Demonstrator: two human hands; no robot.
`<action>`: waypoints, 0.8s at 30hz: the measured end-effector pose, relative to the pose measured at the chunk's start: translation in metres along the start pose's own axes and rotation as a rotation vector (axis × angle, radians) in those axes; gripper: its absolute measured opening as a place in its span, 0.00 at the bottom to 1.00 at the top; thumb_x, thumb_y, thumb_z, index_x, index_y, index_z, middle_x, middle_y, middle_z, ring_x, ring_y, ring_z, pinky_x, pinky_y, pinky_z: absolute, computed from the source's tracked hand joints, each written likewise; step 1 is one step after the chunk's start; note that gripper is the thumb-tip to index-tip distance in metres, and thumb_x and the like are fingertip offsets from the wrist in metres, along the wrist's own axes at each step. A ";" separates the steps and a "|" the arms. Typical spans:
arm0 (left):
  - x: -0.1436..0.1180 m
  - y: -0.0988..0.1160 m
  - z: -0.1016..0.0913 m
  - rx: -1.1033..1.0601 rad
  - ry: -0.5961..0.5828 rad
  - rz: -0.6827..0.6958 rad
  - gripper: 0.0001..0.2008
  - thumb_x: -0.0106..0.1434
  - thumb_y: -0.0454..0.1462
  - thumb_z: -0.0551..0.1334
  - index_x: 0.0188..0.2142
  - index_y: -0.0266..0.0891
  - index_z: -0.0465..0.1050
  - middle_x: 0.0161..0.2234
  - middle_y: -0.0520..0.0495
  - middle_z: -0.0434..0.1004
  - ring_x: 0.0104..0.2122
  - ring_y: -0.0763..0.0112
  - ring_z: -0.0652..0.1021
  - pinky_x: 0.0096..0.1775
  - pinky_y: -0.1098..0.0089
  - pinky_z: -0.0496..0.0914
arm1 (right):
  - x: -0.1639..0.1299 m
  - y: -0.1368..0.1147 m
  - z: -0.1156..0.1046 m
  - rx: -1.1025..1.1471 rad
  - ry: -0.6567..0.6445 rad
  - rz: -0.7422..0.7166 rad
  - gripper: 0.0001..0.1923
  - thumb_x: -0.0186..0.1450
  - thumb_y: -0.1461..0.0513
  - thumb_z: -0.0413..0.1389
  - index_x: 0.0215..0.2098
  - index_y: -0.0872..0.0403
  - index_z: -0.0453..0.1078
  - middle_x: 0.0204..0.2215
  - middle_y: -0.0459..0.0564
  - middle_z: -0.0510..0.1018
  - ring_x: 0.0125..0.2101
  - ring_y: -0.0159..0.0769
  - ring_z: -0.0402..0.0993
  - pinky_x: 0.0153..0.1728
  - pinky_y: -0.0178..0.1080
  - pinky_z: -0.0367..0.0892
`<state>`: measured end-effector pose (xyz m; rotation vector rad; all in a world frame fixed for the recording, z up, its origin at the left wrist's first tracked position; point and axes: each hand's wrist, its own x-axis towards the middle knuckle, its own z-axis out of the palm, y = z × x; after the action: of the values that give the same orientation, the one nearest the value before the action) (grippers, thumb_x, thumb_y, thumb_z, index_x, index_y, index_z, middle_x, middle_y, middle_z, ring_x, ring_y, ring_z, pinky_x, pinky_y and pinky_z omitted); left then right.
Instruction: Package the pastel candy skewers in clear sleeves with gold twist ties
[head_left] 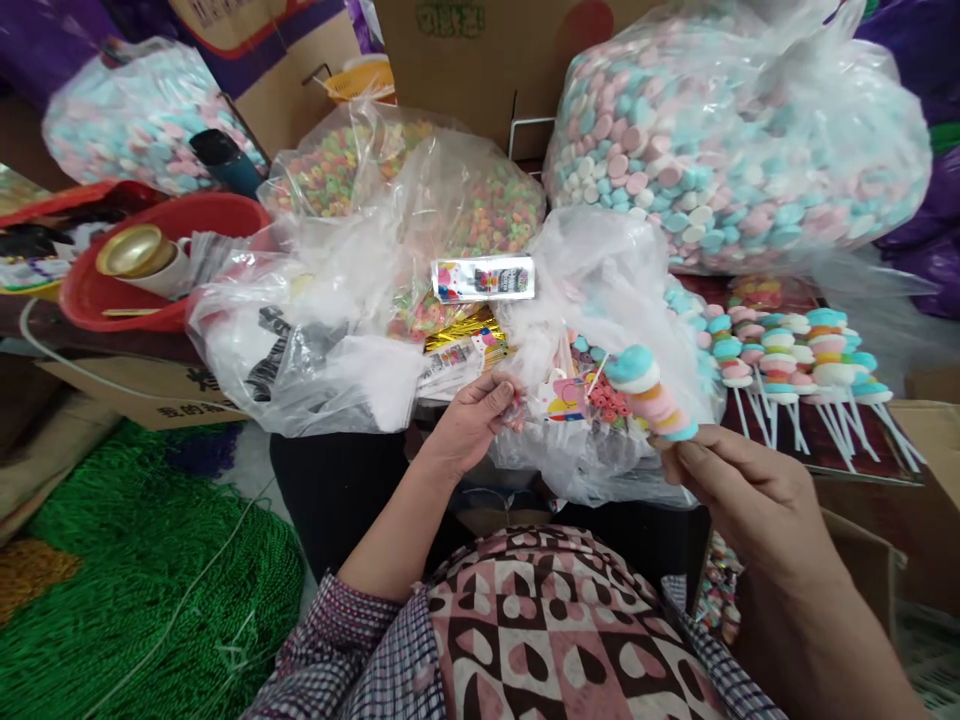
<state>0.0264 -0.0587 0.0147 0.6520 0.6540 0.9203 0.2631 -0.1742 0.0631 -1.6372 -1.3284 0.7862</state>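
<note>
My right hand [742, 490] pinches a marshmallow skewer [651, 388] by its lower candy end; blue, white, pink and orange pieces are stacked along it. The skewer tilts, its thin white stick [598, 374] pointing up and left. With thumb and fingers pressed together, my left hand [474, 420] grips what looks like the edge of a small clear bag with a colourful printed patch [566, 397]. Part of that bag blends with the plastic behind. Close by, red candy rings [609, 402] lie in a large clear plastic bag [600, 250].
Finished-looking marshmallow skewers [806, 350] lie in a row at the right. Behind stand a big bag of marshmallows [720, 150] and a bag of coloured rings [465, 190]. Printed packets [484, 278], gold ties [465, 328] and a red basin [124, 315] are left of centre. Green cords [165, 560] cover the floor.
</note>
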 end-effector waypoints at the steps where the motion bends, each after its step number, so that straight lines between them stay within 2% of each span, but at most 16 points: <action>1: 0.000 0.000 0.000 -0.002 0.003 0.005 0.17 0.48 0.45 0.76 0.29 0.36 0.77 0.26 0.52 0.74 0.22 0.79 0.71 0.25 0.74 0.71 | -0.001 0.000 -0.004 -0.034 -0.028 -0.044 0.15 0.66 0.56 0.57 0.23 0.52 0.73 0.19 0.45 0.73 0.21 0.31 0.67 0.21 0.34 0.60; 3: 0.001 -0.001 -0.001 0.000 0.002 0.010 0.16 0.49 0.44 0.75 0.30 0.36 0.77 0.28 0.52 0.75 0.23 0.79 0.73 0.26 0.74 0.72 | -0.002 -0.002 -0.010 -0.050 -0.079 -0.115 0.11 0.65 0.59 0.57 0.25 0.51 0.74 0.20 0.44 0.75 0.21 0.31 0.69 0.22 0.32 0.63; 6: 0.002 -0.002 -0.001 0.008 -0.013 0.009 0.15 0.50 0.45 0.75 0.30 0.37 0.78 0.28 0.52 0.75 0.23 0.78 0.73 0.26 0.75 0.72 | -0.001 -0.003 -0.014 -0.107 -0.071 -0.176 0.07 0.63 0.61 0.58 0.28 0.51 0.76 0.19 0.43 0.76 0.20 0.31 0.70 0.22 0.30 0.66; 11: 0.003 -0.003 -0.002 0.050 -0.043 0.025 0.15 0.50 0.45 0.75 0.30 0.38 0.78 0.25 0.53 0.72 0.23 0.78 0.72 0.27 0.75 0.71 | 0.003 -0.001 -0.025 -0.263 -0.085 -0.256 0.09 0.63 0.61 0.56 0.30 0.52 0.79 0.21 0.45 0.80 0.19 0.32 0.74 0.22 0.30 0.69; 14: 0.004 -0.003 -0.005 0.122 -0.082 0.063 0.14 0.54 0.46 0.73 0.30 0.38 0.78 0.24 0.53 0.71 0.23 0.78 0.71 0.27 0.76 0.68 | 0.005 0.004 -0.034 -0.319 -0.140 -0.226 0.11 0.63 0.58 0.56 0.30 0.52 0.80 0.25 0.48 0.84 0.23 0.36 0.79 0.26 0.32 0.74; 18: 0.005 -0.001 -0.009 0.275 -0.144 0.132 0.13 0.58 0.46 0.69 0.31 0.37 0.77 0.25 0.53 0.71 0.25 0.78 0.70 0.30 0.75 0.65 | 0.009 0.008 -0.041 -0.327 -0.221 -0.164 0.13 0.63 0.55 0.56 0.31 0.51 0.80 0.25 0.50 0.84 0.24 0.39 0.81 0.27 0.36 0.76; 24: 0.004 0.007 -0.011 0.471 -0.113 0.202 0.14 0.60 0.48 0.67 0.31 0.38 0.76 0.25 0.53 0.70 0.26 0.76 0.69 0.32 0.74 0.64 | 0.009 0.007 -0.040 -0.392 -0.138 -0.091 0.19 0.63 0.45 0.57 0.30 0.50 0.78 0.25 0.52 0.83 0.24 0.39 0.79 0.25 0.37 0.72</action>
<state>0.0164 -0.0500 0.0122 1.1996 0.7183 0.9127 0.3031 -0.1752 0.0739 -1.8315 -1.7267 0.6200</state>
